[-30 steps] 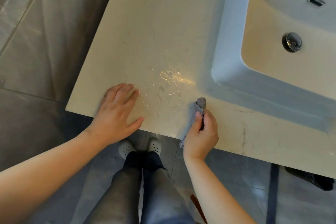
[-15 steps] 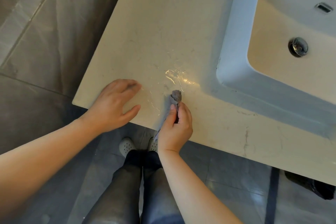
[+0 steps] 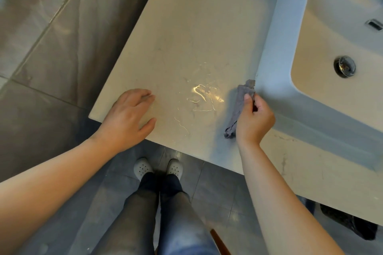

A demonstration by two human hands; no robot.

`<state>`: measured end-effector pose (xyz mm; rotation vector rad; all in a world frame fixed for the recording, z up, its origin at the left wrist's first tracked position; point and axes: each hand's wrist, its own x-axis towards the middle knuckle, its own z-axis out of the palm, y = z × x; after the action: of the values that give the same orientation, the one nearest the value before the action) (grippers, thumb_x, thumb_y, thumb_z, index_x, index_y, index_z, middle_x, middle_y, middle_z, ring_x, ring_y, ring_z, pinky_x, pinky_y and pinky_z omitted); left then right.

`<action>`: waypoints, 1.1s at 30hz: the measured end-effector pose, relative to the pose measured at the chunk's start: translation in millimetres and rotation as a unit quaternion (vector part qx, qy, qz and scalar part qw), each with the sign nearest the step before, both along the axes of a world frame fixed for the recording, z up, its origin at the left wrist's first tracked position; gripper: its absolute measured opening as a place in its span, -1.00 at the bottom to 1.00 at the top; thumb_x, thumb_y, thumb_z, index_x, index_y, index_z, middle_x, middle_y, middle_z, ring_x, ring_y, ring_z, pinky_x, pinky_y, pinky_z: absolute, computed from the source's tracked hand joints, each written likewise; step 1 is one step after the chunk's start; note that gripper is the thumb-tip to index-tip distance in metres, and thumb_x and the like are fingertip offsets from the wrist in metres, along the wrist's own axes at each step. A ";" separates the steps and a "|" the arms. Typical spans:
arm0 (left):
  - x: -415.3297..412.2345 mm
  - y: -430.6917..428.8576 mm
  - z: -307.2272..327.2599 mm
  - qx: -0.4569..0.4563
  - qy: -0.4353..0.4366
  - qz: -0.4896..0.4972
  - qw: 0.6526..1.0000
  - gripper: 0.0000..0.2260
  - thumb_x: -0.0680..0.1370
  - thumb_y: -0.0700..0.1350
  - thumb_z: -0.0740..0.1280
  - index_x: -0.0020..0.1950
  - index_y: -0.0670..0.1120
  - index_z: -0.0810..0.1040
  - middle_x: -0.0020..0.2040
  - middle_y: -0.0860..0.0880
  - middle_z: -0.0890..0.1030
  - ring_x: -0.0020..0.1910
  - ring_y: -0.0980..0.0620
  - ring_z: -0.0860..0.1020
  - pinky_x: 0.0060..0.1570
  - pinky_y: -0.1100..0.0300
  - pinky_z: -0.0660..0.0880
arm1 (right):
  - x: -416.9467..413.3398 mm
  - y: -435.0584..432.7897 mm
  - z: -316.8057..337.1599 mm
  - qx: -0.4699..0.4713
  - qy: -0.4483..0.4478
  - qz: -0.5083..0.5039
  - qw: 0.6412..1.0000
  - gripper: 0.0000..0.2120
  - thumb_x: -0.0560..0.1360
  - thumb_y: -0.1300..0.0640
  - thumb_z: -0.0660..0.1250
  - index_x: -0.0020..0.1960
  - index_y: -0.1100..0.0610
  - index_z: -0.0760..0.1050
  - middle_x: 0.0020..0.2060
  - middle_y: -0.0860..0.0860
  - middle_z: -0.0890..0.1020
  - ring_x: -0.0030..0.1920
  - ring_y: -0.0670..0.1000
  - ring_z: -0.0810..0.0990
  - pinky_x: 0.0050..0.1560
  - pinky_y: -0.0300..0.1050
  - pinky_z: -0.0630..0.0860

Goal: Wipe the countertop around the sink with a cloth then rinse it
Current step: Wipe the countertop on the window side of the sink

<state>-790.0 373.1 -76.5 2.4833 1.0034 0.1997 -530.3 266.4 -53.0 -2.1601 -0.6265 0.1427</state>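
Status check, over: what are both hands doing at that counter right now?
Left hand resting open on the countertop. Right hand pinching the grey cloth, its tip beside the sink wall. Wet streaks on the countertop between the hands.

Standing here I can read nothing at all: no lettering, label, brand or number shows on the countertop (image 3: pixel 196 37), the sink (image 3: pixel 275 47), the cloth (image 3: pixel 238 105) or the shoes (image 3: pixel 143 167).
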 end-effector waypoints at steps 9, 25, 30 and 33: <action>-4.9 2.8 -4.3 0.010 -0.010 -0.019 1.000 -0.45 0.52 0.11 0.18 0.33 -0.27 0.45 0.29 -0.19 0.46 0.29 -0.13 0.38 0.32 0.12 0.26 | -13.3 45.3 -24.5 0.014 -0.044 0.002 0.999 -0.72 0.54 0.20 0.25 -0.31 0.05 0.30 -0.45 -0.14 0.33 -0.41 -0.16 0.33 -0.38 -0.42 0.23; -5.0 2.5 -2.7 -0.003 0.008 -0.023 1.000 -0.44 0.52 0.12 0.18 0.34 -0.27 0.45 0.31 -0.18 0.45 0.30 -0.15 0.38 0.31 0.01 0.34 | -50.0 45.7 9.9 0.079 0.102 0.055 0.990 -0.84 0.54 0.19 0.31 -0.20 0.09 0.58 -0.43 -0.18 0.47 -0.38 -0.21 0.38 -0.31 -0.33 0.34; -3.0 -0.3 1.1 0.000 0.023 -0.018 1.000 -0.42 0.51 0.13 0.17 0.34 -0.28 0.44 0.31 -0.19 0.44 0.30 -0.15 0.36 0.32 0.04 0.31 | -46.7 -29.9 21.1 0.045 0.037 0.014 0.998 -0.86 0.55 0.16 0.31 -0.04 0.18 0.63 -0.26 -0.07 0.61 -0.23 -0.20 0.51 -0.20 -0.35 0.41; -1.8 -3.5 2.9 0.003 0.032 -0.015 0.999 -0.40 0.50 0.13 0.15 0.34 -0.30 0.43 0.31 -0.20 0.44 0.31 -0.16 0.35 0.33 0.07 0.26 | -54.0 -62.9 7.0 0.016 0.019 -0.004 1.000 -0.88 0.55 0.19 0.30 -0.06 0.16 0.62 -0.23 -0.09 0.61 -0.20 -0.24 0.52 -0.19 -0.36 0.41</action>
<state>-791.8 369.6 -73.5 2.5234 0.9911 0.1145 -584.4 203.6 -46.1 -2.1245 -0.5939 0.1674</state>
